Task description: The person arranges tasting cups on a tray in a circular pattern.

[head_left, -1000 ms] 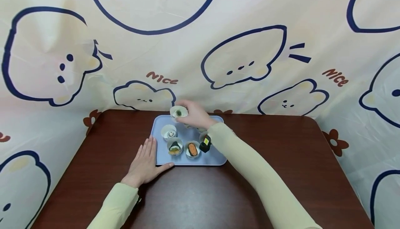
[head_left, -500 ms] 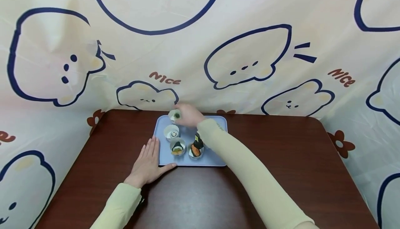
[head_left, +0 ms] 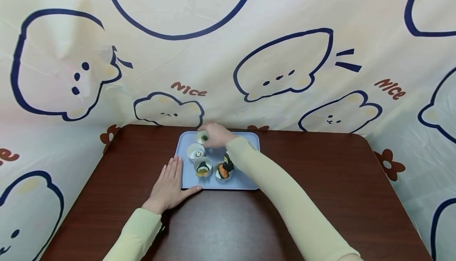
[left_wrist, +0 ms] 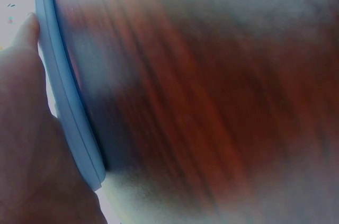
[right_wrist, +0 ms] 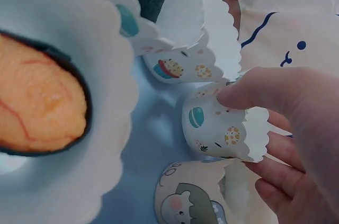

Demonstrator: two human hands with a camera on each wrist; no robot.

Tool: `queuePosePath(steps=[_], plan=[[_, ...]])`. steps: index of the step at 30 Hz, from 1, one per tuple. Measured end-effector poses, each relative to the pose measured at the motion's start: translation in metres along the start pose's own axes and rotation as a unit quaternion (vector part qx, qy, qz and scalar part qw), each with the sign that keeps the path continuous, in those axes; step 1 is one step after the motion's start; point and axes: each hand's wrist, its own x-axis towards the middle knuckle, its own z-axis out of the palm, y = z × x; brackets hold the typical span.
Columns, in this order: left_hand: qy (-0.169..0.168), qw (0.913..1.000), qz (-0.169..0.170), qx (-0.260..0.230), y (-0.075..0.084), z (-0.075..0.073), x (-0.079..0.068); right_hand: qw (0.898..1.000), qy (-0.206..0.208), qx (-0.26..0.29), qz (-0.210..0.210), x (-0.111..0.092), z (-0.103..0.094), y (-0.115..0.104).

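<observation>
Near the blue tray's [head_left: 246, 181] back left corner my right hand [head_left: 218, 135] grips a white scalloped paper baking cup [head_left: 200, 138] with a green-centred toy piece inside. In the right wrist view the thumb presses this cup's printed side [right_wrist: 212, 123] and the fingers curl behind it. The cup's base sits close over the tray floor, beside other cups. My left hand [head_left: 165, 189] rests flat at the tray's left side, with its thumb along the front edge. From the left wrist that hand [left_wrist: 32, 128] shows against the tray rim [left_wrist: 63, 86].
Other paper cups on the tray hold a smiling white piece [head_left: 198, 155], a rice-ball toy [head_left: 202, 168] and an orange sushi toy [head_left: 223, 171]. My right sleeve [head_left: 270, 178] covers the tray's right part. A printed cloth [head_left: 278, 63] hangs right behind the brown table [head_left: 320, 181].
My right hand has lowered the green-centred piece's cup onto the tray's back left area, just behind the smiling one. The left hand stays against the tray. The view has shifted slightly.
</observation>
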Motion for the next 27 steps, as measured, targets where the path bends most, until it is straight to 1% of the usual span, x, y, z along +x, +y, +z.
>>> queuePosePath(steps=[4, 11, 17, 24, 27], plan=[[-0.002, 1.0000, 0.002, -0.002, -0.003, 0.003, 0.002, 1.000, -0.002, -0.004, -0.002, 0.000, 0.002, 0.004], [-0.013, 0.9999, -0.001, 0.006, -0.006, 0.006, 0.003, 1.000, -0.002, 0.013, 0.019, -0.001, 0.006, 0.009], [-0.006, 1.0000, 0.001, 0.005, -0.005, 0.005, 0.002, 0.999, 0.010, 0.033, 0.020, -0.005, 0.001, 0.010], [0.008, 0.9999, 0.010, -0.001, -0.006, 0.007, 0.002, 0.998, 0.000, 0.051, 0.030, -0.009, -0.003, 0.008], [0.001, 1.0000, 0.006, 0.004, -0.007, 0.008, 0.003, 0.998, 0.005, 0.054, 0.031, -0.011, -0.002, 0.007]])
